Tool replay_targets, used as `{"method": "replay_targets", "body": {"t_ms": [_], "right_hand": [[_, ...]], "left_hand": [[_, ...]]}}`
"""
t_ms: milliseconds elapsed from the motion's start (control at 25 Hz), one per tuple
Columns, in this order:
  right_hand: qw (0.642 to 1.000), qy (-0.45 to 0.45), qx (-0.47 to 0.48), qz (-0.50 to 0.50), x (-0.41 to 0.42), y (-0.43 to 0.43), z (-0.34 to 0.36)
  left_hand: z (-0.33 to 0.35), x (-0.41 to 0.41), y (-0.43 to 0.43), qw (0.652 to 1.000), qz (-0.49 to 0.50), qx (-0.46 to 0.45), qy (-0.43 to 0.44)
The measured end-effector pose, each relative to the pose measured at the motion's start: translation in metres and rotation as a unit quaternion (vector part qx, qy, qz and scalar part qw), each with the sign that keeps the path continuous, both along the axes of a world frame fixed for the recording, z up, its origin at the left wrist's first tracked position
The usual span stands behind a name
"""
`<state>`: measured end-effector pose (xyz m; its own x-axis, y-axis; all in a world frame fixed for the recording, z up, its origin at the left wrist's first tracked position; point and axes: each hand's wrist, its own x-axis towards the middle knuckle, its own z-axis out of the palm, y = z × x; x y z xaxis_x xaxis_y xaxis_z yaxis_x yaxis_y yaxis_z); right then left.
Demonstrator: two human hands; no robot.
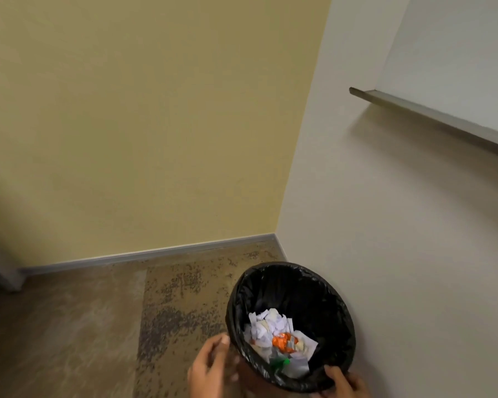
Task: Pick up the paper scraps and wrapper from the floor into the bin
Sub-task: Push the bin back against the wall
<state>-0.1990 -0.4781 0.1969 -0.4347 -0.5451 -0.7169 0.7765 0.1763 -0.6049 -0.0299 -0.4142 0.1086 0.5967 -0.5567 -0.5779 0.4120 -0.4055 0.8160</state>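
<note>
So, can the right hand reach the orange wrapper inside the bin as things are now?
Probably yes. The right hand rests at the bin rim, the bin mouth is open, and the orange wrapper lies on top of the paper scraps, uncovered.

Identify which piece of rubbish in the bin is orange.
The crinkled wrapper, lying among the white paper scraps in the bin; everything around it is white, apart from a green bit.

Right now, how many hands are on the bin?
2. The left hand grips the near-left side of the bin just below its rim; the right hand holds the near-right rim. Both are partly cut off by the frame's bottom edge.
</note>
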Motion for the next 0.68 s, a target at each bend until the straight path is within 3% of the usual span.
{"method": "replay_targets", "body": {"t_ms": [80, 200, 280, 320, 520, 680], "right_hand": [[0.981, 0.063, 0.07, 0.17, -0.011, -0.02, -0.032], [0.967, 0.136, 0.013, 0.217, 0.013, -0.077, -0.053], [0.959, 0.153, -0.018, 0.24, 0.035, -0.116, -0.053], [0.956, 0.157, -0.026, 0.245, 0.043, -0.135, -0.055], [0.953, 0.167, -0.03, 0.252, 0.067, -0.218, -0.07], [0.947, 0.179, -0.024, 0.265, 0.073, -0.243, -0.105]], "left_hand": [[-0.024, 0.025, -0.01, 0.999, -0.01, 0.002, -0.033], [-0.068, 0.046, -0.031, 0.966, -0.185, 0.128, -0.13], [-0.094, 0.048, -0.062, 0.876, -0.363, 0.196, -0.249], [-0.102, 0.048, -0.078, 0.829, -0.426, 0.245, -0.268], [-0.135, 0.072, -0.148, 0.764, -0.477, 0.342, -0.267], [-0.196, 0.092, -0.144, 0.76, -0.483, 0.342, -0.268]]}}
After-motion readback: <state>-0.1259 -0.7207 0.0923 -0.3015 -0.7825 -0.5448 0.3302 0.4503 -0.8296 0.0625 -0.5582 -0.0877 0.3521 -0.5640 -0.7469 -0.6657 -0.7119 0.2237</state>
